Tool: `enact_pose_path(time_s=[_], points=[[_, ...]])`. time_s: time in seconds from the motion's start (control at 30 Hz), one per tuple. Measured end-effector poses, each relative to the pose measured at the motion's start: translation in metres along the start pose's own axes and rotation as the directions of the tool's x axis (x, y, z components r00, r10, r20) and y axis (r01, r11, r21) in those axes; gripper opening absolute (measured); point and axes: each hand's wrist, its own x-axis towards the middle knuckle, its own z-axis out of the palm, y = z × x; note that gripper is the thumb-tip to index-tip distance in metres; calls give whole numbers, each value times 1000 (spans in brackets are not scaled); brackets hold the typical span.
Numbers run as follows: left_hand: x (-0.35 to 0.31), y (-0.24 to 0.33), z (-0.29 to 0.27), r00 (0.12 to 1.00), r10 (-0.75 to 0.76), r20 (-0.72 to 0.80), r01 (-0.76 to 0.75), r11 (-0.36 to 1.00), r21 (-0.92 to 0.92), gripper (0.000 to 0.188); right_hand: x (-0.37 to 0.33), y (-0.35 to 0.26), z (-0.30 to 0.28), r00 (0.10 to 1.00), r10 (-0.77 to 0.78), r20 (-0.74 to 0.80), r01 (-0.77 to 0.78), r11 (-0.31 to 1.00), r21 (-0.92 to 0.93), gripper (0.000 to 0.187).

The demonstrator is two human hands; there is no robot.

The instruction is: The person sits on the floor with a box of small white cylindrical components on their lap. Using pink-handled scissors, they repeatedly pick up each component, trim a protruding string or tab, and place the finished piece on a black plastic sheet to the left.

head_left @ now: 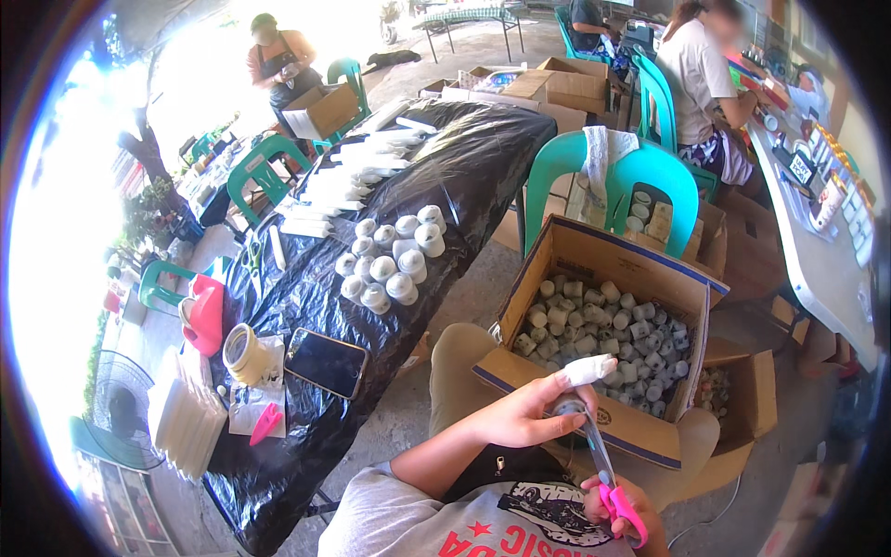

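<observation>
My right hand [624, 509] grips a pair of scissors [599, 453] by its pink handles, the blades pointing up toward my left hand. My left hand [529, 408] is closed around a small greyish, rounded piece [568, 405], partly hidden by the fingers. One finger of that hand has a white wrapping [590, 369] round its tip. The blade tips reach the piece; I cannot tell whether they cut into it. Just beyond, between my knees, stands an open cardboard box [534, 371] filled with many small whitish cylindrical pieces [640, 348].
At left, a table under black plastic [445, 158] bears white cup-like pieces [394, 255], white strips [348, 176], a phone [327, 363], tape rolls [246, 355] and a pink clip [266, 422]. A green chair [557, 162] stands behind the box. People work farther off.
</observation>
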Motion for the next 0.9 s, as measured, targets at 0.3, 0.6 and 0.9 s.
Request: enact_pose_path(time_s=[0.3, 0.6, 0.9], points=[[3, 4, -13, 995, -51, 90, 51, 999, 3, 72, -4, -13, 1, 970, 226, 90, -232, 971, 53, 77], [1, 4, -19, 989, -114, 94, 120, 991, -65, 69, -1, -9, 1, 975, 194, 113, -203, 976, 74, 75], [2, -3, -26, 990, -3, -143, -22, 985, -172, 76, -12, -60, 3, 917, -397, 25, 112, 196, -974, 58]])
